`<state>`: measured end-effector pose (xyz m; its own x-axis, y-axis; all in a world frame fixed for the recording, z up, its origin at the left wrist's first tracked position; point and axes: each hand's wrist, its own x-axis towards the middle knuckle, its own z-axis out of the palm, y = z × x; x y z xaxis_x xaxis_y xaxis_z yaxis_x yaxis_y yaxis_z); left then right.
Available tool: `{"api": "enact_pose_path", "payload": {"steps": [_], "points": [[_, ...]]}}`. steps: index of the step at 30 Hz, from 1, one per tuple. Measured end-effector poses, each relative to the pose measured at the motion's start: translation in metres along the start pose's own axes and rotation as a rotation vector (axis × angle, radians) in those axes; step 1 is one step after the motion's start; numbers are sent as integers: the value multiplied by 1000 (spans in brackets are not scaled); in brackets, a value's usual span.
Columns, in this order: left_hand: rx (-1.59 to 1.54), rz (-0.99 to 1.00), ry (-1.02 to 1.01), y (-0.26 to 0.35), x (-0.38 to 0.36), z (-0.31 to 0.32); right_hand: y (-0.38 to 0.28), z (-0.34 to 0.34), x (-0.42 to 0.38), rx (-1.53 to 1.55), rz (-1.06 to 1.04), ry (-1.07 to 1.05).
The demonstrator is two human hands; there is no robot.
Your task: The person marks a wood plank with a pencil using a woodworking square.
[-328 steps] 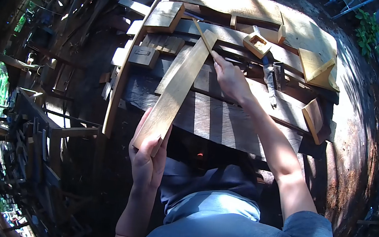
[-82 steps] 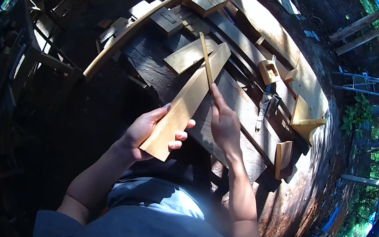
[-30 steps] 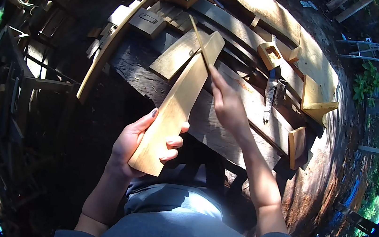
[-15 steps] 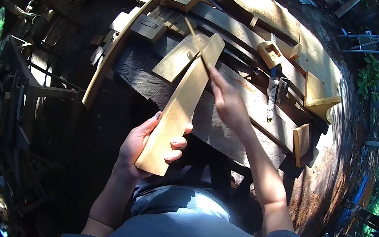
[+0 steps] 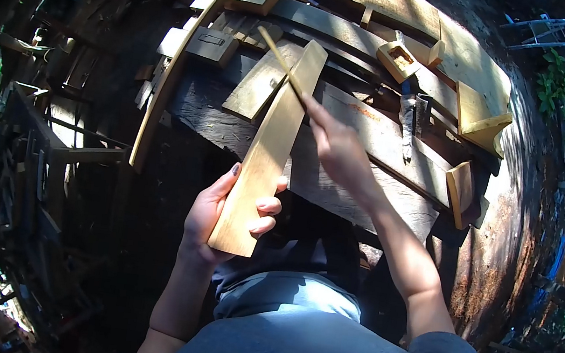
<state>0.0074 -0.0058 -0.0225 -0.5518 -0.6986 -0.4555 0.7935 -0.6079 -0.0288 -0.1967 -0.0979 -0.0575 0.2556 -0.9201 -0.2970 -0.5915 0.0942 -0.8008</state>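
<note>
My left hand (image 5: pixel 208 204) is wrapped round the lower end of a long, pale wooden board (image 5: pixel 267 157), thumb on one edge and fingers curled over the other. The board tilts up and away from me, its far end over the workbench. In my right hand (image 5: pixel 342 152), closed, is a thin tan stick-like tool (image 5: pixel 274 47) that slants across the board near its upper end; its grip end is hidden in the fingers. Just left of the crossing lies a flat wood piece (image 5: pixel 254 87) with a small hole.
The workbench (image 5: pixel 196 106) carries several planks and blocks. A wooden block with a hollow (image 5: pixel 397 60) sits at the back, near a dark narrow tool (image 5: pixel 407 125). A long curved strip (image 5: pixel 166 92) stands along the left edge, and an angled wood piece (image 5: pixel 460 195) on the right.
The whole view has shifted slightly. The stick-like tool still crosses the board near its top, and my right hand sits a little nearer the board. Both grips stay the same.
</note>
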Motion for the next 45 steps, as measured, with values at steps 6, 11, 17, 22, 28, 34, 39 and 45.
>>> {"api": "enact_pose_path", "payload": {"steps": [6,11,17,22,28,34,39,45], "points": [[48,12,7,1,0,-2,3,9,-59,-36,-68,-30],[13,-3,-14,3,0,-5,35,10,59,-15,-193,205],[81,9,9,-4,3,-17,54,20,47,-204,-233,321],[-57,65,2,0,-16,-6,34,15,41,-324,-100,287],[320,435,1,-10,-39,9,27,22,40,-300,-164,277],[-70,316,72,-12,-38,19,-9,40,-76,25,-157,-97],[3,369,153,-3,-46,-12,-15,32,-94,77,-78,-203],[37,435,111,-17,-36,-11,3,43,-13,167,-219,166]]}}
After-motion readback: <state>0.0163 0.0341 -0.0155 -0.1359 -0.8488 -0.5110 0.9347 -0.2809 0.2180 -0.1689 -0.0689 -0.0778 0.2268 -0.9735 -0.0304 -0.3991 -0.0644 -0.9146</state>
